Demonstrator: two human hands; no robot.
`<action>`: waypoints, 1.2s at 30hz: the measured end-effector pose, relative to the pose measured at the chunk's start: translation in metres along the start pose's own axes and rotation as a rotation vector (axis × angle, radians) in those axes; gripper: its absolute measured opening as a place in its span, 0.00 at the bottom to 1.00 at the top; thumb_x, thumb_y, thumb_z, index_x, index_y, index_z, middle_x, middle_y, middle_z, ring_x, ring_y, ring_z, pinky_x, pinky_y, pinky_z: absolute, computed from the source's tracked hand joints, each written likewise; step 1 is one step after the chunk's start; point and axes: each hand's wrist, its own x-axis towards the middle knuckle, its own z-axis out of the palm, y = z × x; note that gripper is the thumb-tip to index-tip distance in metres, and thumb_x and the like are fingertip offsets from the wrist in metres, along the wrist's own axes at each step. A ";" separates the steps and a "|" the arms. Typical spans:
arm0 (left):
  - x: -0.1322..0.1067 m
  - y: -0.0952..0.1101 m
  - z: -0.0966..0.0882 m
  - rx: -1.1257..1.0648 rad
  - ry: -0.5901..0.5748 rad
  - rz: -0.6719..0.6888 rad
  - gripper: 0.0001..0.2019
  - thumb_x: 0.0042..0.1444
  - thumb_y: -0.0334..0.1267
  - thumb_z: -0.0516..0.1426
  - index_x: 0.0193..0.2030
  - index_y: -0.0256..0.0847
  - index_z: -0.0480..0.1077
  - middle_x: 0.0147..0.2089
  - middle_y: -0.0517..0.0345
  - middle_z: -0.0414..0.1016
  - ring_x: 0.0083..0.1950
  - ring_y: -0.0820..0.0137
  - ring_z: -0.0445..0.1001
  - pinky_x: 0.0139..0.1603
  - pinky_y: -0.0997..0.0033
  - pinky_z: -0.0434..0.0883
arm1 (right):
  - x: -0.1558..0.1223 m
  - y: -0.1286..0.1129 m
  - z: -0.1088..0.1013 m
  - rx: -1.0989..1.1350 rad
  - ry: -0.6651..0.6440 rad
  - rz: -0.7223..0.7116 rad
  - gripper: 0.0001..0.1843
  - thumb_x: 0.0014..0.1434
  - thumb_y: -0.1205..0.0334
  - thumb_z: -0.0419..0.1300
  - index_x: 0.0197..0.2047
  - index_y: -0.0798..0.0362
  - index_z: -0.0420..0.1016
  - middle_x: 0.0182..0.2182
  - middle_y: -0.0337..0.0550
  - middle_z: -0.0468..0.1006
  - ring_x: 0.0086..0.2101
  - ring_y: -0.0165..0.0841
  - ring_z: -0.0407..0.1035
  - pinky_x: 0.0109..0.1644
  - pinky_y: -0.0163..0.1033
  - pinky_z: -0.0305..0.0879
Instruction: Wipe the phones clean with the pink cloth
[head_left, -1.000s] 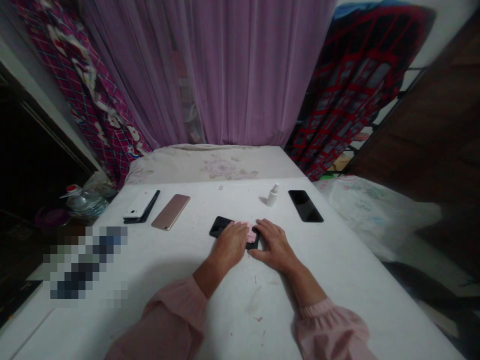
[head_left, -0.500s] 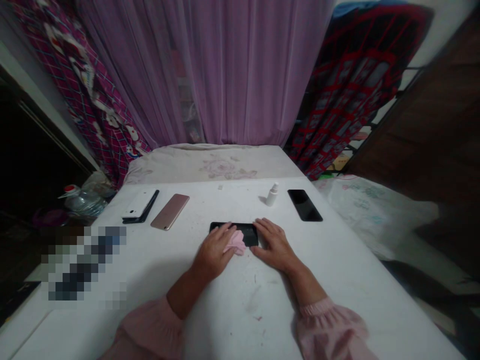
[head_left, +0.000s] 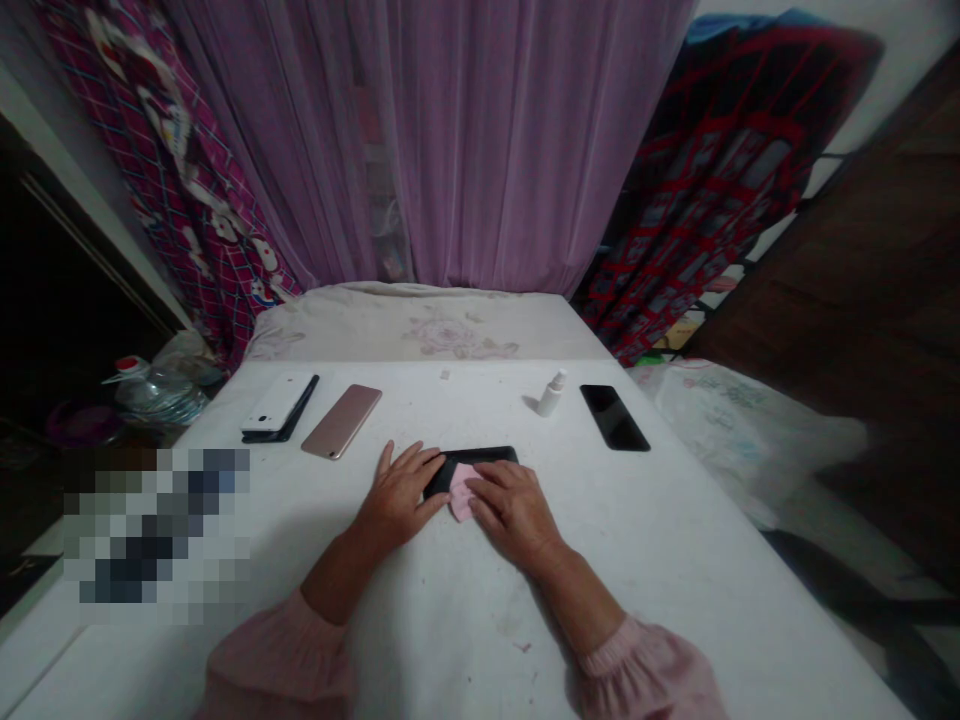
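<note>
A black phone lies flat and crosswise on the white-covered table in front of me. At its left end is my left hand, with the thumb at the near edge and the fingertips toward the far side, holding it steady. My right hand pinches a small pink cloth and presses it onto the phone's face. Both the cloth and the right fingers cover much of the phone's middle and right part.
Behind the phone to the right stand a small white spray bottle and another black phone. To the left lie a rose-gold phone and a white phone on top of a dark one. Purple curtains hang behind the table.
The pink cloth has passed from my left hand to my right. My left hand has shifted left to the phone's left end, and my right hand has come in over the phone.
</note>
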 end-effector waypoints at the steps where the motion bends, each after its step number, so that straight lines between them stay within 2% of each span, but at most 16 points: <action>1: -0.001 0.000 0.001 -0.009 0.003 0.004 0.25 0.62 0.48 0.55 0.64 0.44 0.63 0.64 0.48 0.68 0.68 0.54 0.60 0.70 0.40 0.38 | 0.000 0.002 -0.001 0.006 0.004 0.015 0.12 0.63 0.62 0.56 0.46 0.48 0.79 0.47 0.47 0.79 0.47 0.40 0.69 0.51 0.47 0.62; 4: -0.004 -0.001 0.003 -0.035 -0.003 0.009 0.28 0.61 0.47 0.56 0.66 0.43 0.59 0.65 0.46 0.67 0.68 0.54 0.60 0.70 0.40 0.39 | -0.001 0.012 -0.005 0.015 0.110 0.082 0.14 0.65 0.62 0.52 0.43 0.49 0.80 0.42 0.46 0.80 0.43 0.38 0.71 0.48 0.44 0.63; 7: -0.003 -0.001 0.005 -0.041 -0.009 0.004 0.26 0.61 0.43 0.54 0.66 0.43 0.59 0.66 0.45 0.65 0.68 0.54 0.60 0.70 0.39 0.41 | -0.003 0.023 -0.006 -0.050 0.242 0.234 0.16 0.65 0.61 0.49 0.43 0.51 0.79 0.41 0.47 0.80 0.42 0.39 0.70 0.47 0.44 0.63; 10: -0.002 0.000 0.006 -0.031 -0.001 -0.001 0.26 0.61 0.43 0.54 0.66 0.41 0.60 0.69 0.42 0.60 0.70 0.52 0.57 0.69 0.39 0.44 | -0.004 0.029 -0.004 -0.104 0.262 0.352 0.16 0.64 0.59 0.50 0.45 0.53 0.77 0.41 0.49 0.79 0.41 0.41 0.69 0.47 0.45 0.63; 12: -0.001 0.000 0.006 -0.030 -0.015 -0.007 0.27 0.61 0.45 0.54 0.66 0.41 0.60 0.69 0.42 0.59 0.70 0.52 0.56 0.69 0.39 0.45 | -0.004 0.029 -0.003 -0.096 0.273 0.344 0.16 0.64 0.58 0.51 0.48 0.54 0.76 0.43 0.50 0.78 0.44 0.41 0.68 0.50 0.46 0.63; 16: 0.000 0.000 0.006 -0.039 -0.039 -0.017 0.27 0.63 0.47 0.53 0.67 0.43 0.57 0.69 0.45 0.60 0.70 0.55 0.57 0.70 0.41 0.45 | -0.003 0.024 -0.004 -0.059 0.347 0.239 0.17 0.66 0.59 0.49 0.50 0.51 0.76 0.51 0.50 0.75 0.51 0.41 0.66 0.56 0.48 0.61; 19: 0.001 0.000 0.006 -0.035 -0.052 -0.026 0.29 0.63 0.46 0.52 0.69 0.41 0.53 0.69 0.44 0.60 0.70 0.56 0.56 0.70 0.42 0.45 | -0.003 0.021 -0.003 -0.048 0.271 0.168 0.16 0.65 0.58 0.52 0.49 0.50 0.77 0.51 0.49 0.75 0.52 0.40 0.67 0.56 0.48 0.61; 22: 0.002 0.002 0.007 -0.012 -0.055 -0.056 0.32 0.62 0.48 0.54 0.70 0.39 0.51 0.70 0.42 0.57 0.71 0.54 0.53 0.70 0.42 0.45 | -0.004 0.020 0.000 -0.063 0.160 0.158 0.14 0.63 0.60 0.54 0.47 0.49 0.79 0.47 0.47 0.77 0.49 0.40 0.68 0.53 0.46 0.62; 27: 0.004 0.002 0.010 -0.001 -0.052 -0.071 0.34 0.61 0.50 0.54 0.70 0.38 0.50 0.69 0.41 0.59 0.71 0.52 0.54 0.70 0.42 0.45 | 0.001 0.023 0.000 -0.165 0.150 0.282 0.15 0.62 0.65 0.54 0.46 0.48 0.80 0.40 0.46 0.78 0.40 0.38 0.68 0.44 0.41 0.62; 31: 0.006 0.000 0.011 -0.012 -0.029 -0.083 0.33 0.60 0.50 0.55 0.68 0.41 0.52 0.67 0.42 0.63 0.69 0.53 0.58 0.70 0.42 0.46 | 0.010 0.019 -0.002 -0.309 0.137 0.430 0.14 0.62 0.64 0.54 0.45 0.48 0.80 0.34 0.45 0.76 0.34 0.36 0.67 0.38 0.40 0.56; 33: 0.009 -0.001 0.011 -0.022 -0.028 -0.105 0.33 0.58 0.49 0.56 0.68 0.41 0.53 0.66 0.43 0.64 0.68 0.53 0.59 0.70 0.42 0.46 | 0.015 0.012 -0.001 -0.350 0.115 0.452 0.13 0.63 0.62 0.55 0.43 0.47 0.81 0.32 0.45 0.75 0.32 0.35 0.66 0.36 0.40 0.54; 36: 0.012 -0.001 0.009 -0.037 -0.040 -0.152 0.34 0.55 0.48 0.60 0.66 0.40 0.56 0.64 0.43 0.65 0.68 0.52 0.58 0.69 0.42 0.46 | 0.021 0.001 0.004 -0.356 0.072 0.409 0.13 0.65 0.57 0.55 0.41 0.46 0.81 0.32 0.44 0.74 0.32 0.35 0.67 0.36 0.40 0.52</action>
